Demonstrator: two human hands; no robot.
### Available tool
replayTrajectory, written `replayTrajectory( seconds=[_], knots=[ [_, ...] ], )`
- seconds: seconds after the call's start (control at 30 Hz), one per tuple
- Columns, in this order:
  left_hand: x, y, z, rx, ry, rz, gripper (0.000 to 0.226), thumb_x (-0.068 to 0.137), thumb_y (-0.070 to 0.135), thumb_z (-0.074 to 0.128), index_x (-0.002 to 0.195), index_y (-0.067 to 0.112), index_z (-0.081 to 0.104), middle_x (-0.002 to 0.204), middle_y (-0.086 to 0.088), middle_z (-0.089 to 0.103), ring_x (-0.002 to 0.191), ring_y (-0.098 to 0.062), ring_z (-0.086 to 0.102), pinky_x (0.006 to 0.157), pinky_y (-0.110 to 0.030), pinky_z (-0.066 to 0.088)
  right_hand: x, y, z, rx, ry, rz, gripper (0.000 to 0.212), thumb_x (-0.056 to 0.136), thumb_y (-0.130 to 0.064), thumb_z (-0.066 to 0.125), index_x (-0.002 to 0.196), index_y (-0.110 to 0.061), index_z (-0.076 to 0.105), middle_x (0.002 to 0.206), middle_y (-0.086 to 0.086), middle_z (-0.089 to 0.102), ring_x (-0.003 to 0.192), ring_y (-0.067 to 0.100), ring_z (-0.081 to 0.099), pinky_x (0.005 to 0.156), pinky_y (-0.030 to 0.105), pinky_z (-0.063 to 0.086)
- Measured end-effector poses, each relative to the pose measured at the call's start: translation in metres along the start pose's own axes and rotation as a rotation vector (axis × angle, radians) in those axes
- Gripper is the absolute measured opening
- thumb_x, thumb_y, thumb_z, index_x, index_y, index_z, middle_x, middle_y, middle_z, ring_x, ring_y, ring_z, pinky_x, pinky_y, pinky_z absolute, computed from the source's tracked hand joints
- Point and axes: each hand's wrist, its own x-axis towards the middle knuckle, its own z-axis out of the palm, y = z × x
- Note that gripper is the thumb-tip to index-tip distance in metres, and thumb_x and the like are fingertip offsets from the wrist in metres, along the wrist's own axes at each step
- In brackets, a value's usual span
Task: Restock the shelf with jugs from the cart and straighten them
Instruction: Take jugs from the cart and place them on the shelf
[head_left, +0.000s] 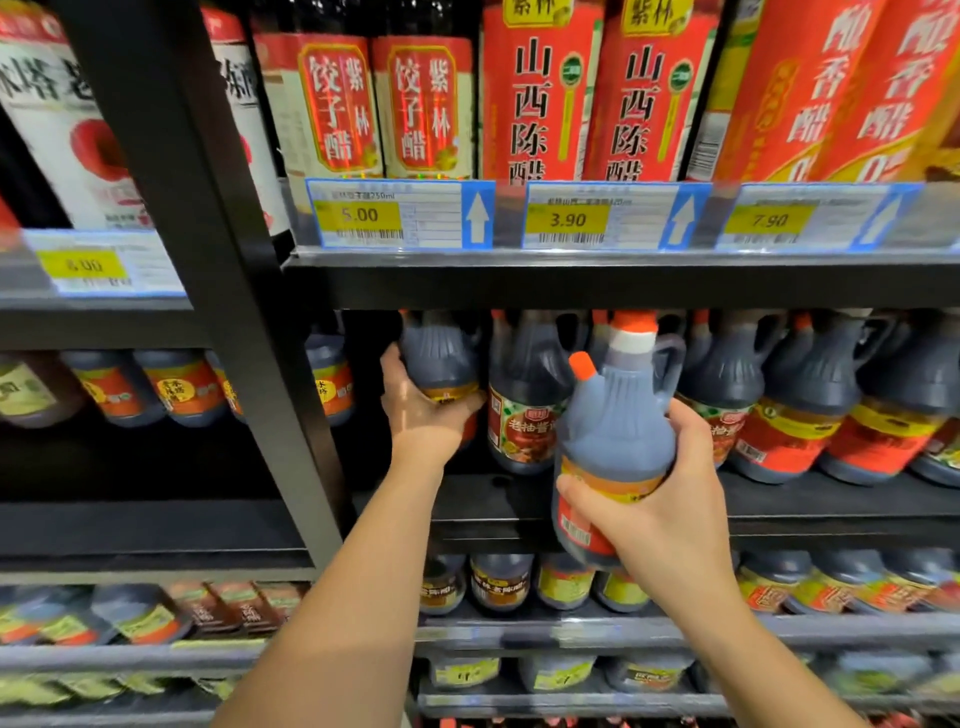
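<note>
My left hand (423, 410) grips a dark jug (441, 358) at the left end of the middle shelf (779, 499), fingers curled round its lower body. In front of that shelf my right hand (660, 499) holds a second dark jug (613, 431) with an orange cap, tilted to the left and off the shelf board. Behind it stands a row of like jugs (524, 395) with red labels and handles, running to the right. The cart is out of view.
A black upright post (249, 322) borders the bay on the left. Above, tall red vinegar bottles (540, 104) stand over price tags (400, 215). Lower shelves (571, 631) hold several smaller dark bottles. The shelf board above hangs close over the jug caps.
</note>
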Motion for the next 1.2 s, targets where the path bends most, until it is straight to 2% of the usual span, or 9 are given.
replayTrajectory(
  seconds=[0.1, 0.23, 0.4, 0.5, 0.7, 0.8, 0.93, 1.1, 1.2],
  knots=[
    [0.010, -0.006, 0.004, 0.174, 0.017, -0.004, 0.109, 0.064, 0.016, 0.088, 0.151, 0.024, 0.022, 0.149, -0.008, 0.031, 0.133, -0.033, 0.041, 0.107, -0.048, 0.040, 0.001, 0.001, -0.001, -0.001, -0.008, -0.008, 0.091, 0.056, -0.031, 0.091, 0.129, -0.039, 0.036, 0.106, -0.042, 0.047, 0.100, -0.017, 0.052, 0.067, 0.001, 0.044],
    [0.020, -0.010, 0.010, 0.181, 0.004, -0.016, 0.109, 0.070, 0.020, 0.086, 0.154, 0.028, 0.017, 0.151, -0.006, 0.028, 0.136, -0.034, 0.035, 0.110, -0.052, 0.036, 0.001, 0.002, -0.002, -0.006, -0.008, -0.004, 0.093, 0.055, -0.036, 0.090, 0.130, -0.039, 0.036, 0.110, -0.041, 0.045, 0.103, -0.015, 0.052, 0.070, 0.001, 0.044],
    [0.024, -0.010, 0.017, 0.079, -0.005, -0.015, 0.110, 0.071, 0.015, 0.087, 0.155, 0.026, 0.016, 0.152, -0.006, 0.034, 0.132, -0.027, 0.044, 0.108, -0.042, 0.042, 0.000, 0.000, -0.007, -0.013, 0.010, 0.002, 0.093, 0.055, -0.037, 0.090, 0.130, -0.040, 0.035, 0.111, -0.043, 0.044, 0.105, -0.015, 0.051, 0.071, 0.001, 0.045],
    [0.024, -0.008, 0.021, -0.045, -0.005, -0.050, 0.110, 0.071, 0.011, 0.086, 0.155, 0.028, 0.017, 0.147, -0.006, 0.044, 0.126, -0.021, 0.050, 0.091, -0.023, 0.050, -0.002, -0.003, -0.010, -0.021, 0.018, 0.010, 0.094, 0.054, -0.040, 0.089, 0.130, -0.040, 0.035, 0.112, -0.041, 0.045, 0.106, -0.013, 0.051, 0.074, 0.003, 0.046],
    [0.012, -0.007, 0.013, -0.018, 0.007, -0.148, 0.117, 0.070, 0.014, 0.087, 0.156, 0.032, 0.010, 0.152, -0.009, 0.040, 0.137, -0.031, 0.042, 0.111, -0.047, 0.037, -0.009, -0.009, -0.013, -0.036, 0.034, 0.012, 0.093, 0.055, -0.036, 0.090, 0.130, -0.040, 0.035, 0.111, -0.040, 0.046, 0.104, -0.012, 0.053, 0.072, 0.003, 0.047],
    [-0.005, -0.007, 0.001, 0.020, 0.011, -0.080, 0.113, 0.071, 0.016, 0.087, 0.156, 0.027, 0.013, 0.157, -0.007, 0.032, 0.143, -0.027, 0.033, 0.113, -0.037, 0.031, -0.015, -0.011, -0.013, -0.023, 0.038, 0.018, 0.092, 0.056, -0.033, 0.090, 0.129, -0.039, 0.035, 0.111, -0.038, 0.048, 0.103, -0.011, 0.054, 0.072, 0.004, 0.047],
    [-0.045, -0.002, -0.024, 0.006, -0.028, 0.007, 0.101, 0.075, 0.022, 0.084, 0.154, 0.030, 0.020, 0.151, 0.004, 0.038, 0.133, -0.012, 0.039, 0.098, -0.022, 0.034, -0.022, -0.013, -0.007, -0.024, 0.041, 0.016, 0.089, 0.058, -0.033, 0.090, 0.129, -0.040, 0.036, 0.110, -0.039, 0.048, 0.101, -0.011, 0.056, 0.067, 0.010, 0.051],
    [-0.106, 0.006, -0.063, 0.114, -0.149, 0.175, 0.074, 0.083, 0.030, 0.076, 0.145, 0.031, 0.035, 0.138, 0.018, 0.045, 0.124, -0.003, 0.047, 0.098, -0.024, 0.040, -0.030, -0.020, 0.014, -0.024, 0.053, -0.004, 0.087, 0.058, -0.035, 0.090, 0.124, -0.044, 0.033, 0.110, -0.040, 0.048, 0.102, -0.012, 0.055, 0.071, 0.006, 0.048],
    [-0.134, 0.013, -0.089, 0.097, -0.172, 0.260, 0.061, 0.085, 0.026, 0.074, 0.137, 0.034, 0.043, 0.133, 0.019, 0.052, 0.120, 0.003, 0.052, 0.099, -0.023, 0.045, -0.032, -0.026, 0.032, -0.044, 0.053, -0.011, 0.086, 0.058, -0.037, 0.089, 0.121, -0.044, 0.031, 0.115, -0.027, 0.050, 0.103, -0.008, 0.056, 0.073, 0.014, 0.050]
  ],
)
